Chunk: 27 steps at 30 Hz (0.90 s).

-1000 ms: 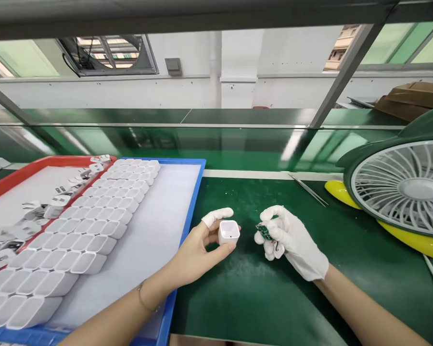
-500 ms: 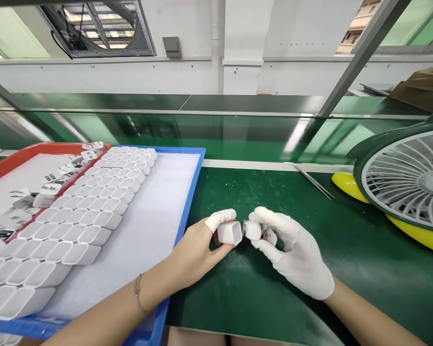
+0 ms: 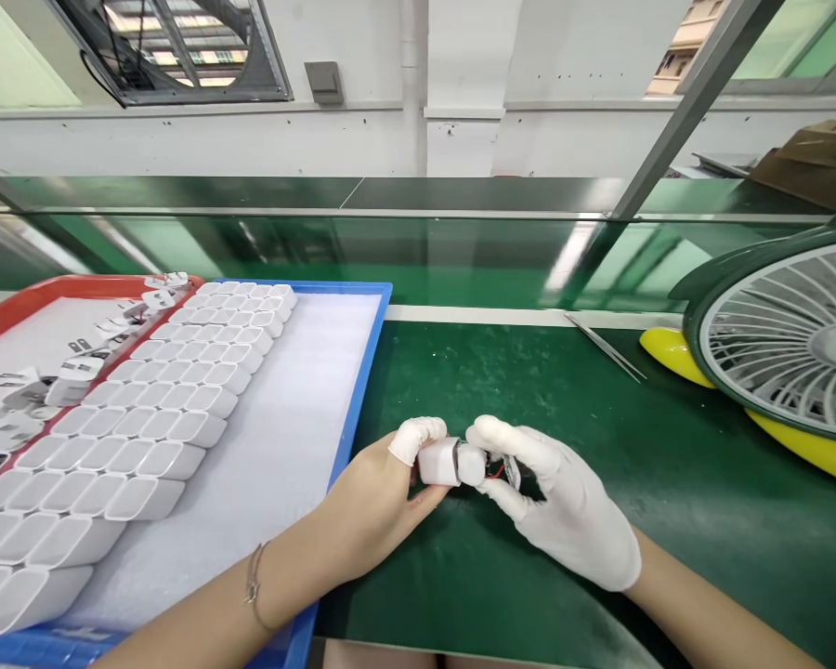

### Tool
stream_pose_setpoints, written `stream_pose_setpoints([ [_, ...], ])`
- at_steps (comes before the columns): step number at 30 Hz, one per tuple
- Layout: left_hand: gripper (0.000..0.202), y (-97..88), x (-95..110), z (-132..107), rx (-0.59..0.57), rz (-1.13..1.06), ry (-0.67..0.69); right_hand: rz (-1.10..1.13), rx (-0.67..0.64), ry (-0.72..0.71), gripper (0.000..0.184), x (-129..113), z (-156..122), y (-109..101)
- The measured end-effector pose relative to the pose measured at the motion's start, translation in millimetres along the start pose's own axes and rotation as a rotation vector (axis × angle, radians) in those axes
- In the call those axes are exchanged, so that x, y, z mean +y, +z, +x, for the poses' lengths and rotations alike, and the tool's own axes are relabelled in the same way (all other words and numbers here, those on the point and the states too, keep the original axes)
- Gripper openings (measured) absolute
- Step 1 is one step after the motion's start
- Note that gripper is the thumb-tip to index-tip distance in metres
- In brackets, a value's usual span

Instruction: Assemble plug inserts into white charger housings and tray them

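My left hand (image 3: 383, 492), with a white cot on its thumb or finger, is closed on a white plastic housing (image 3: 437, 462) whose mouth faces right. My gloved right hand (image 3: 564, 502) pinches a small charger insert (image 3: 471, 464), a white block with a red wire and dark parts behind it. The insert's left end meets the mouth of the housing; how far it sits inside I cannot tell. On the left, rows of open white housings (image 3: 174, 400) stand in a blue tray (image 3: 355, 409) lined with white sheet.
A red tray (image 3: 84, 284) at the far left holds several white plug parts (image 3: 80, 367) with metal prongs. Metal tweezers (image 3: 605, 347) lie on the green table (image 3: 529, 372). A green and yellow fan (image 3: 794, 344) stands at the right.
The gap between the two pieces has closed: the insert in my right hand now meets the mouth of the housing in my left hand. The view has shifted slightly.
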State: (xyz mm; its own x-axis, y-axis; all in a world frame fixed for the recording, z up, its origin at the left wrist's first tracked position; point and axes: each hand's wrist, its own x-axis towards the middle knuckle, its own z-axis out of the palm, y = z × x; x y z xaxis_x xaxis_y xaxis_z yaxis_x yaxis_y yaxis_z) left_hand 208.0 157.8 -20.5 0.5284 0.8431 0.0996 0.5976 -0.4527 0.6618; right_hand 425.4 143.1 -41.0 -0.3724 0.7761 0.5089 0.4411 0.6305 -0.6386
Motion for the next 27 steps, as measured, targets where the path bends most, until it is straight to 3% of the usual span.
stream_pose_setpoints([
  [9, 0.029, 2.3, 6.7, -1.4, 0.001, 0.084, 0.1, -0.057, -0.078, 0.064, 0.063, 2.4, -3.7, 3.7],
  [13, 0.024, 5.6, 7.9, 0.6, -0.002, 0.147, 0.213, -0.055, -0.121, 0.074, 0.065, 5.8, -4.7, 7.0],
  [18, 0.036, 3.3, 7.1, 5.4, -0.056, 0.298, 0.349, 0.066, -0.121, 0.117, 0.073, 5.1, -0.3, 4.9],
  [21, 0.031, -6.8, 11.5, 7.7, 0.023, 0.229, 0.319, 0.265, -0.016, 0.216, 0.074, 1.5, 2.4, -4.0],
  [23, 0.033, -13.8, 15.3, 7.6, 0.115, 0.102, 0.282, 0.389, 0.057, 0.267, 0.063, -0.5, 3.4, -7.7],
  [25, 0.036, -16.9, 18.9, 6.7, 0.201, -0.055, 0.203, 0.339, 0.083, 0.225, 0.049, -2.1, 4.2, -4.9],
  [27, 0.033, -14.3, 22.5, 5.9, 0.254, -0.203, 0.107, 0.183, 0.102, 0.108, 0.053, -4.5, 5.1, 5.2],
])
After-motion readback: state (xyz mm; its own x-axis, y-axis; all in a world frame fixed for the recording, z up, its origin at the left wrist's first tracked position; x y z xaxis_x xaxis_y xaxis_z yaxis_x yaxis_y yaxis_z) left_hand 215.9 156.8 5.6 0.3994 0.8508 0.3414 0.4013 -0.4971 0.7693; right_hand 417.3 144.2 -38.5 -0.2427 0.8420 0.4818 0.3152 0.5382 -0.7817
